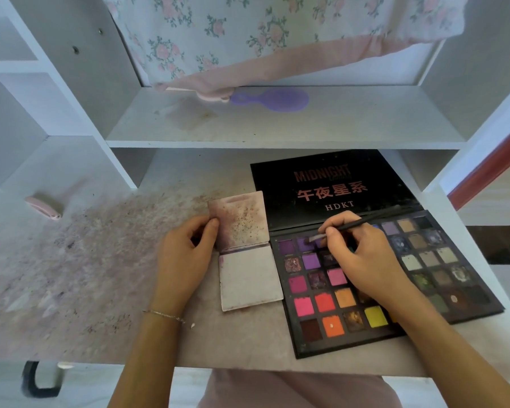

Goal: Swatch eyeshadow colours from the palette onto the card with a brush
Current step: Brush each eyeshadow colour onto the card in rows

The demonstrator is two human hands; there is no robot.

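An open black eyeshadow palette lies on the desk at the right, its lid folded back flat. A folded white card smudged with purple lies just left of it. My left hand pinches the left edge of the card's raised upper flap between thumb and fingers. My right hand grips a thin dark brush over the palette. The brush tip rests on a purple pan in the top row. My right hand hides several pans in the middle of the palette.
The white desk is dusted with purple and pink powder at the left. A pink object lies at the far left. On the shelf above lie a purple hairbrush and the floral cloth hanging down.
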